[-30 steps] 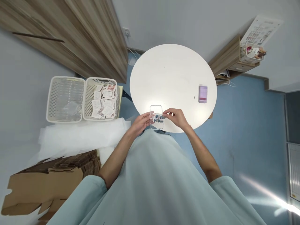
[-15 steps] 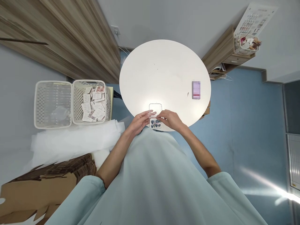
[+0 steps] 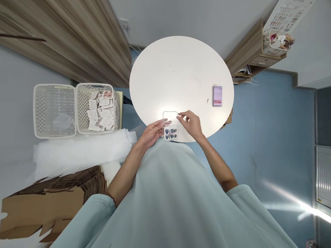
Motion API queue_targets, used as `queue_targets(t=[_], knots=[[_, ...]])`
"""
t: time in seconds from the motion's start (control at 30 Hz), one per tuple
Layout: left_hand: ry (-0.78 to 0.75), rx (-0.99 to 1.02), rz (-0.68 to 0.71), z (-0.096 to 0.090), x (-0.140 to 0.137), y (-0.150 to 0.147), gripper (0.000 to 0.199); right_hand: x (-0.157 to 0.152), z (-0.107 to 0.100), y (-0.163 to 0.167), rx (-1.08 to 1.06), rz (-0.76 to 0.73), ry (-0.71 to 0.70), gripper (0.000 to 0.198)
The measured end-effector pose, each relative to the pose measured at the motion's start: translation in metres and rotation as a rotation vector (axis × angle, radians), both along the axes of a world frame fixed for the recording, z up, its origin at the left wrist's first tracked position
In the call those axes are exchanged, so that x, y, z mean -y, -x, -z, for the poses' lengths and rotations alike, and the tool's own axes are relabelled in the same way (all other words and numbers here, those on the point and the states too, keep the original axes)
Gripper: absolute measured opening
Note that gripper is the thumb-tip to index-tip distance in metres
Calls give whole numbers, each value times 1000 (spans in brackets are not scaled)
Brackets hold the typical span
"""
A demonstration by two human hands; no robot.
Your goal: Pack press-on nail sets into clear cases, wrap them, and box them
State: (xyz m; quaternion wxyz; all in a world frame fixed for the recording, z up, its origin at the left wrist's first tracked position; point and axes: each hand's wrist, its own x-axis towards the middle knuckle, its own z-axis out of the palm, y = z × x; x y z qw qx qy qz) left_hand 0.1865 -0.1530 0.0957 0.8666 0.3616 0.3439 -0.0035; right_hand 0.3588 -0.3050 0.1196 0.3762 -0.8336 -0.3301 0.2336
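A small clear plastic case [image 3: 170,139] stands open at the table's near edge, its transparent lid [image 3: 170,112] tipped away from me. Two rows of dark, glossy press-on nails [image 3: 171,131] lie in its lower half. From the left, my left hand [image 3: 152,133] grips the case near the hinge, with fingertips showing across the lid. My right hand [image 3: 191,124] has thumb and forefinger pinched at the lid's right edge. Its other fingers are curled.
A round white table [image 3: 181,69] carries a small purple box [image 3: 217,96] at the right. To the left, a white basket [image 3: 95,108] holds several printed cards, beside another basket [image 3: 55,110] of clear plastic pieces. White wrapping sheets [image 3: 82,150] and flattened cardboard [image 3: 46,206] lie below them.
My right hand has moved from the nails up and away to the lid's right edge, uncovering the rows of nails. My left hand stays on the case. The whole view has shifted slightly.
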Motion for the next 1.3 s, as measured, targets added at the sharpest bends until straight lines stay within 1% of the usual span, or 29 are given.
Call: queue_targets(t=[0.07,0.2,0.3,0.43,0.6,0.73,0.9,1.07,1.13,1.2,1.3], knots=[[4,2,4,-2,-1,1,44,-3,8,-6,-127,112,-11,42],[12,10,34,-3,-2,5,43,-9,23,-7,-480,126,-54,56],[18,19,44,-1,0,9,43,-14,30,-2,-593,177,-109,54],[30,32,19,4,5,13,44,-18,33,0,-588,236,-135,47],[51,11,29,9,12,20,37,-19,33,-5,-547,266,-156,43],[55,-8,21,14,15,25,41,-18,31,-8,-539,271,-162,42],[42,-15,17,17,15,25,44,-15,23,-6,-517,246,-173,44],[38,-2,2,16,13,25,56,-7,4,0,-421,207,-222,42],[29,-3,-7,16,11,26,58,-1,-3,4,-393,177,-243,40],[19,-12,-8,16,9,26,56,6,-9,7,-374,130,-259,38],[10,-25,-11,14,6,26,47,20,-12,13,-371,44,-285,34]])
